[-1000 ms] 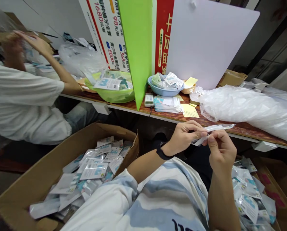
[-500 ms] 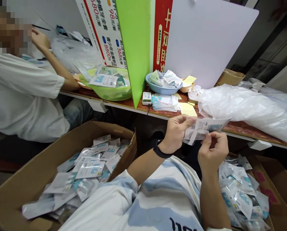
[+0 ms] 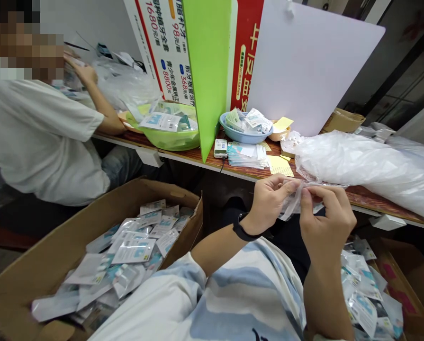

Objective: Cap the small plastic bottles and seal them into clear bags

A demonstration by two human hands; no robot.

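A clear plastic packet [image 3: 290, 208] with a whitish strip is pinched between my two hands, just in front of the table edge. My left hand [image 3: 270, 201], with a black band on the wrist, grips its left side between thumb and fingers. My right hand [image 3: 327, 213] pinches the packet's upper right part, its thumb close to my left fingertips. My fingers hide much of the packet. Beyond it on the table lie a stack of flat packets [image 3: 245, 155] and a yellow dotted sheet [image 3: 281, 166].
A blue basin [image 3: 247, 136] of packets stands beside a green divider [image 3: 210, 71]. Cardboard boxes of packets flank me, the left one [image 3: 176, 189] larger. A big plastic bag [image 3: 361, 158] lies right. Another person [image 3: 48, 137] sits left, near a green basin [image 3: 172, 139].
My hands have come closer together on the packet, and my right hand has shifted right and turned over it. The packet's printed face is now mostly hidden. The other person's hand has moved slightly.
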